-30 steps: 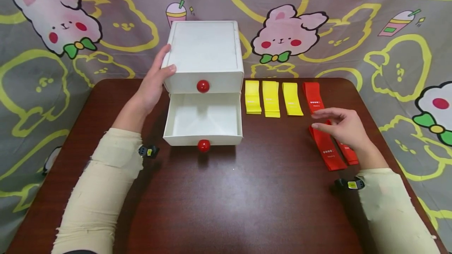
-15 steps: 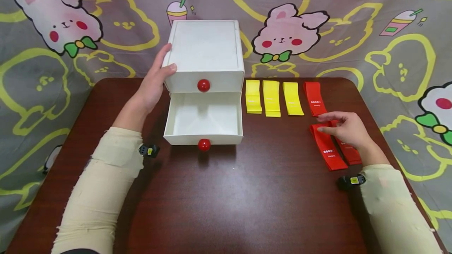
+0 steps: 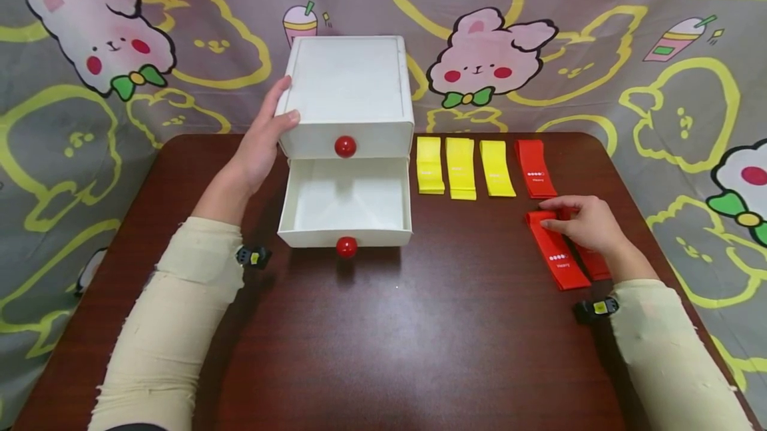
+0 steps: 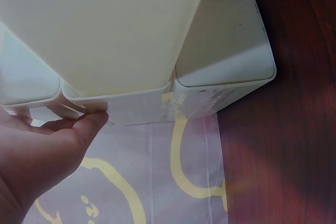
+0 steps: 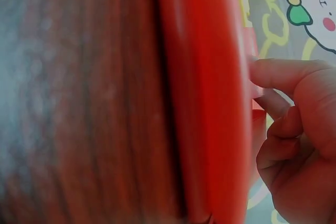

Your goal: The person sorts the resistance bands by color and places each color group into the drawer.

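Left hand point(image 3: 256, 144) is gripping the drawer box point(image 3: 350, 81), presumably steadying it; right hand point(image 3: 584, 223) is curving over red bands point(image 3: 560, 254), can't tell if pinching.

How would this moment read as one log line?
left hand: on white plastic drawer box | right hand: at flat red folded bands, grip unclear | white lower drawer: pulled out

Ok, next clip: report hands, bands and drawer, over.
Left hand against drawer unit, left side. Right hand at nearer red bands, partly hiding one; grip unclear. Lower drawer open, no obstruction seen.
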`<state>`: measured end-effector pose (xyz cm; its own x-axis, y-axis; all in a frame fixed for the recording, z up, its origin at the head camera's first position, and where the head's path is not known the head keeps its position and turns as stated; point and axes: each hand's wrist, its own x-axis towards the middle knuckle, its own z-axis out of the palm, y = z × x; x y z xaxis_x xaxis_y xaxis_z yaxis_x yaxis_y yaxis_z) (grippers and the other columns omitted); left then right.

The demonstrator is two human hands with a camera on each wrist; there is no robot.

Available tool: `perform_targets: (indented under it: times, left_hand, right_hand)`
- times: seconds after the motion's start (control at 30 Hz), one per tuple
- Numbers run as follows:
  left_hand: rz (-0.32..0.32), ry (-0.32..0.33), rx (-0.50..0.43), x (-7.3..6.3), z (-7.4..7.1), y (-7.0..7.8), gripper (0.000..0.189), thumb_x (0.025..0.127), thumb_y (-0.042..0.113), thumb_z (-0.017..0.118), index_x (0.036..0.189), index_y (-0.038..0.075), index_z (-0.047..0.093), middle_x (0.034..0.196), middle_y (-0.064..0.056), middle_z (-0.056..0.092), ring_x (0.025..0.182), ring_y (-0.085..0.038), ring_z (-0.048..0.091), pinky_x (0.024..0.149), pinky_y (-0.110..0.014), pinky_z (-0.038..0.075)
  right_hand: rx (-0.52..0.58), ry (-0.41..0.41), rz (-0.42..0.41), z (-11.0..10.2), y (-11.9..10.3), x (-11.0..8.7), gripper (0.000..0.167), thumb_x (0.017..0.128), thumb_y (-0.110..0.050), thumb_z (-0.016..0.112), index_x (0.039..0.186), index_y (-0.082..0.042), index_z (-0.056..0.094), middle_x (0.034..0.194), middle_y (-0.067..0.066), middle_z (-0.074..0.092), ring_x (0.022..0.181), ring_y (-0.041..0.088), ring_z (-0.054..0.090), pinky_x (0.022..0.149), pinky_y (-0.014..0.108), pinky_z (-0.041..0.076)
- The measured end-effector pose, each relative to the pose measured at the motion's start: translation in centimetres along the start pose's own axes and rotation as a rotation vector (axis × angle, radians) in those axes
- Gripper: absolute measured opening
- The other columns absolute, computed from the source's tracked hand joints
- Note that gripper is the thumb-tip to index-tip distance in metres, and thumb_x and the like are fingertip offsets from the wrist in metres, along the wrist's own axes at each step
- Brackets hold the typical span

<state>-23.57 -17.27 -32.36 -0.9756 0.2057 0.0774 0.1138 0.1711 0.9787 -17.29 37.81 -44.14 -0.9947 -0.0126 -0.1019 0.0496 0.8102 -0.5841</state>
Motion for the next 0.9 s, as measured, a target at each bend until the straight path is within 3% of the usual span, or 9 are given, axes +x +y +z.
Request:
perform_targets:
  times: [0.3,0.67,0.9]
  left_hand:
    - [-0.001,-0.001,-0.005,0.0,0.0,0.0,0.063,0.102,0.031,0.043,0.159,0.035,0.018,0.16,-0.003,0.014,0.137,-0.023,0.022,0.11,-0.045,0.021]
    - [0.001,-0.008,-0.024,0.0,-0.1,0.0,0.063,0.102,0.03,0.043,0.159,0.035,0.018,0.16,-0.004,0.016,0.136,-0.022,0.024,0.11,-0.045,0.02]
    - [0.003,-0.006,-0.035,0.0,0.0,-0.1,0.063,0.102,0.03,0.043,0.159,0.034,0.018,0.159,-0.004,0.017,0.135,-0.023,0.025,0.11,-0.045,0.021]
  right_hand:
    - [-0.029,0.016,-0.053,-0.2,-0.4,-0.6,0.026,0.087,-0.019,0.078,0.11,-0.007,0.073,0.094,0.011,0.067,0.084,0.029,0.049,0.058,0.035,0.044]
    - [-0.033,0.035,-0.113,-0.8,-0.8,-1.9,0.019,0.089,-0.019,0.077,0.105,-0.01,0.072,0.097,0.01,0.067,0.083,0.029,0.052,0.061,0.034,0.047]
    - [-0.009,0.094,-0.146,-0.9,-1.3,-2.8,0.015,0.088,-0.015,0.077,0.102,-0.011,0.073,0.078,0.007,0.064,0.064,0.025,0.05,0.053,0.03,0.042]
